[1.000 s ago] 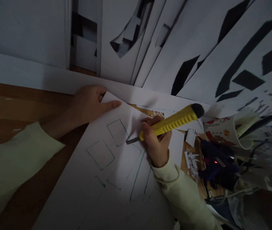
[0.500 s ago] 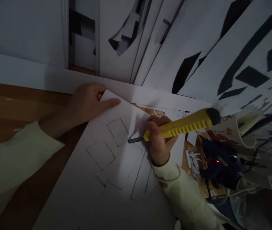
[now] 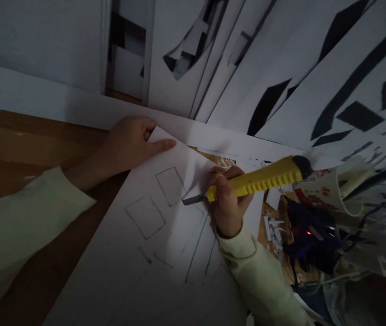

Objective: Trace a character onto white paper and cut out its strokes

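Observation:
A large white sheet [image 3: 111,276] lies slanted in front of me, with green outlines of boxes and lines drawn on it. My left hand [image 3: 133,142] grips its upper corner, thumb on top and the fingers folded beneath. In my right hand [image 3: 228,199] is a yellow utility knife [image 3: 264,176], held much like a pen, with its dark butt pointing right. The extended blade [image 3: 194,199] points left, its tip at the right side of the upper drawn box. Whether the tip has pierced the sheet I cannot tell.
White boards with cut-out black openings [image 3: 359,115] stand along the back. On the right are a tipped paper cup [image 3: 318,188] holding tools, a dark blue device with a red light [image 3: 310,231], cables and paper scraps [image 3: 274,228]. Brown wooden tabletop [image 3: 36,140] shows at left.
The view has shifted slightly. The knife stays in my right hand, its blade tip still near the upper drawn box; my left hand keeps its hold on the sheet's corner.

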